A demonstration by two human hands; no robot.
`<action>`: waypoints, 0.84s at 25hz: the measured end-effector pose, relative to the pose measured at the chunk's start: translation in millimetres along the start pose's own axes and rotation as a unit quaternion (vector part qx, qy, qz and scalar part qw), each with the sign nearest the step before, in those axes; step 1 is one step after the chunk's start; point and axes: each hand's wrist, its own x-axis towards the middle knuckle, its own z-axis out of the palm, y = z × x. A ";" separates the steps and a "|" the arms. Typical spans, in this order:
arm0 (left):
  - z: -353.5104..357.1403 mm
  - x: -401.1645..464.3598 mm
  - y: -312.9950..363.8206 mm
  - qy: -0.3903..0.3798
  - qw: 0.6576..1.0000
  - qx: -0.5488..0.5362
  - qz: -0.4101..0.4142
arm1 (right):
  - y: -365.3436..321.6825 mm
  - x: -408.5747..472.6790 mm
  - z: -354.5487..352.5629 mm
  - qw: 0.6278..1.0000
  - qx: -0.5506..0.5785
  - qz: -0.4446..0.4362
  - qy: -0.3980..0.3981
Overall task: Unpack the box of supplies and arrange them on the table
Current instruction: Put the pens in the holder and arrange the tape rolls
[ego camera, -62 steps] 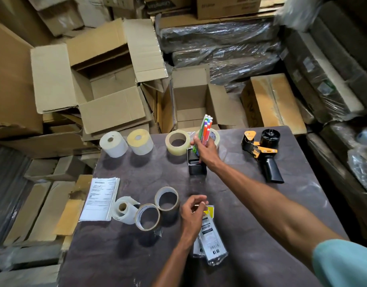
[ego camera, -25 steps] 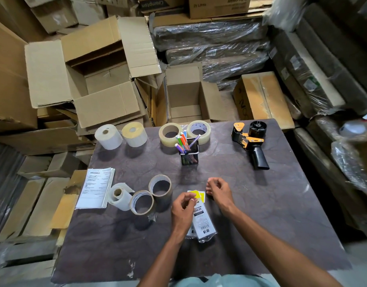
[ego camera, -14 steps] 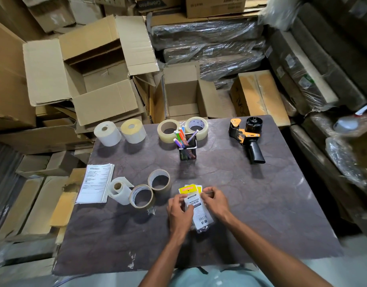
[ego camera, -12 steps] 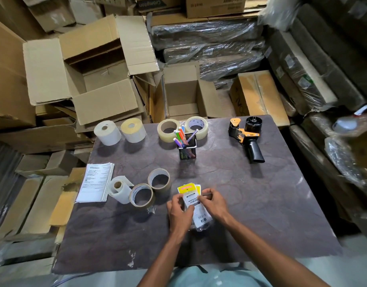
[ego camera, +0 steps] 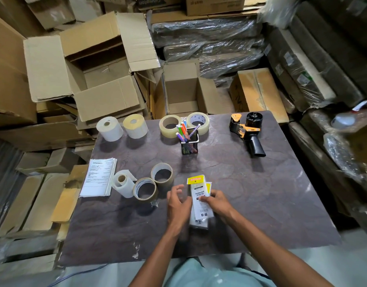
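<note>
Now the right hand (ego camera: pixel 216 203) is pinching small plastic packets (ego camera: pixel 199 200) lying on the dark table (ego camera: pixel 261 193); the left hand (ego camera: pixel 178 206) is hovering beside them, fingers spread loosely.

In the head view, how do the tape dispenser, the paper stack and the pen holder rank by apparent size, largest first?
1. tape dispenser and paper stack: they look alike, so I do not rank them.
2. pen holder: clearly the smallest.
</note>
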 end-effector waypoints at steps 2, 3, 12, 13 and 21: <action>-9.7 3.9 0.8 0.044 0.995 0.051 0.068 | 0.3 -0.7 -1.9 1.000 0.024 0.006 0.008; -13.7 5.8 3.5 0.063 0.991 0.072 0.092 | 0.9 -0.6 -2.6 0.999 0.031 0.007 0.012; -17.4 55.1 23.0 0.054 0.874 0.469 0.119 | 0.6 -4.4 -3.3 0.998 0.059 -0.007 0.032; -17.0 60.5 20.0 0.061 0.869 0.476 0.118 | 1.4 -5.1 -3.9 0.997 0.062 -0.008 0.036; -15.3 87.8 7.5 0.093 0.874 0.471 0.074 | 12.9 -10.8 -20.6 0.995 0.070 -0.005 0.074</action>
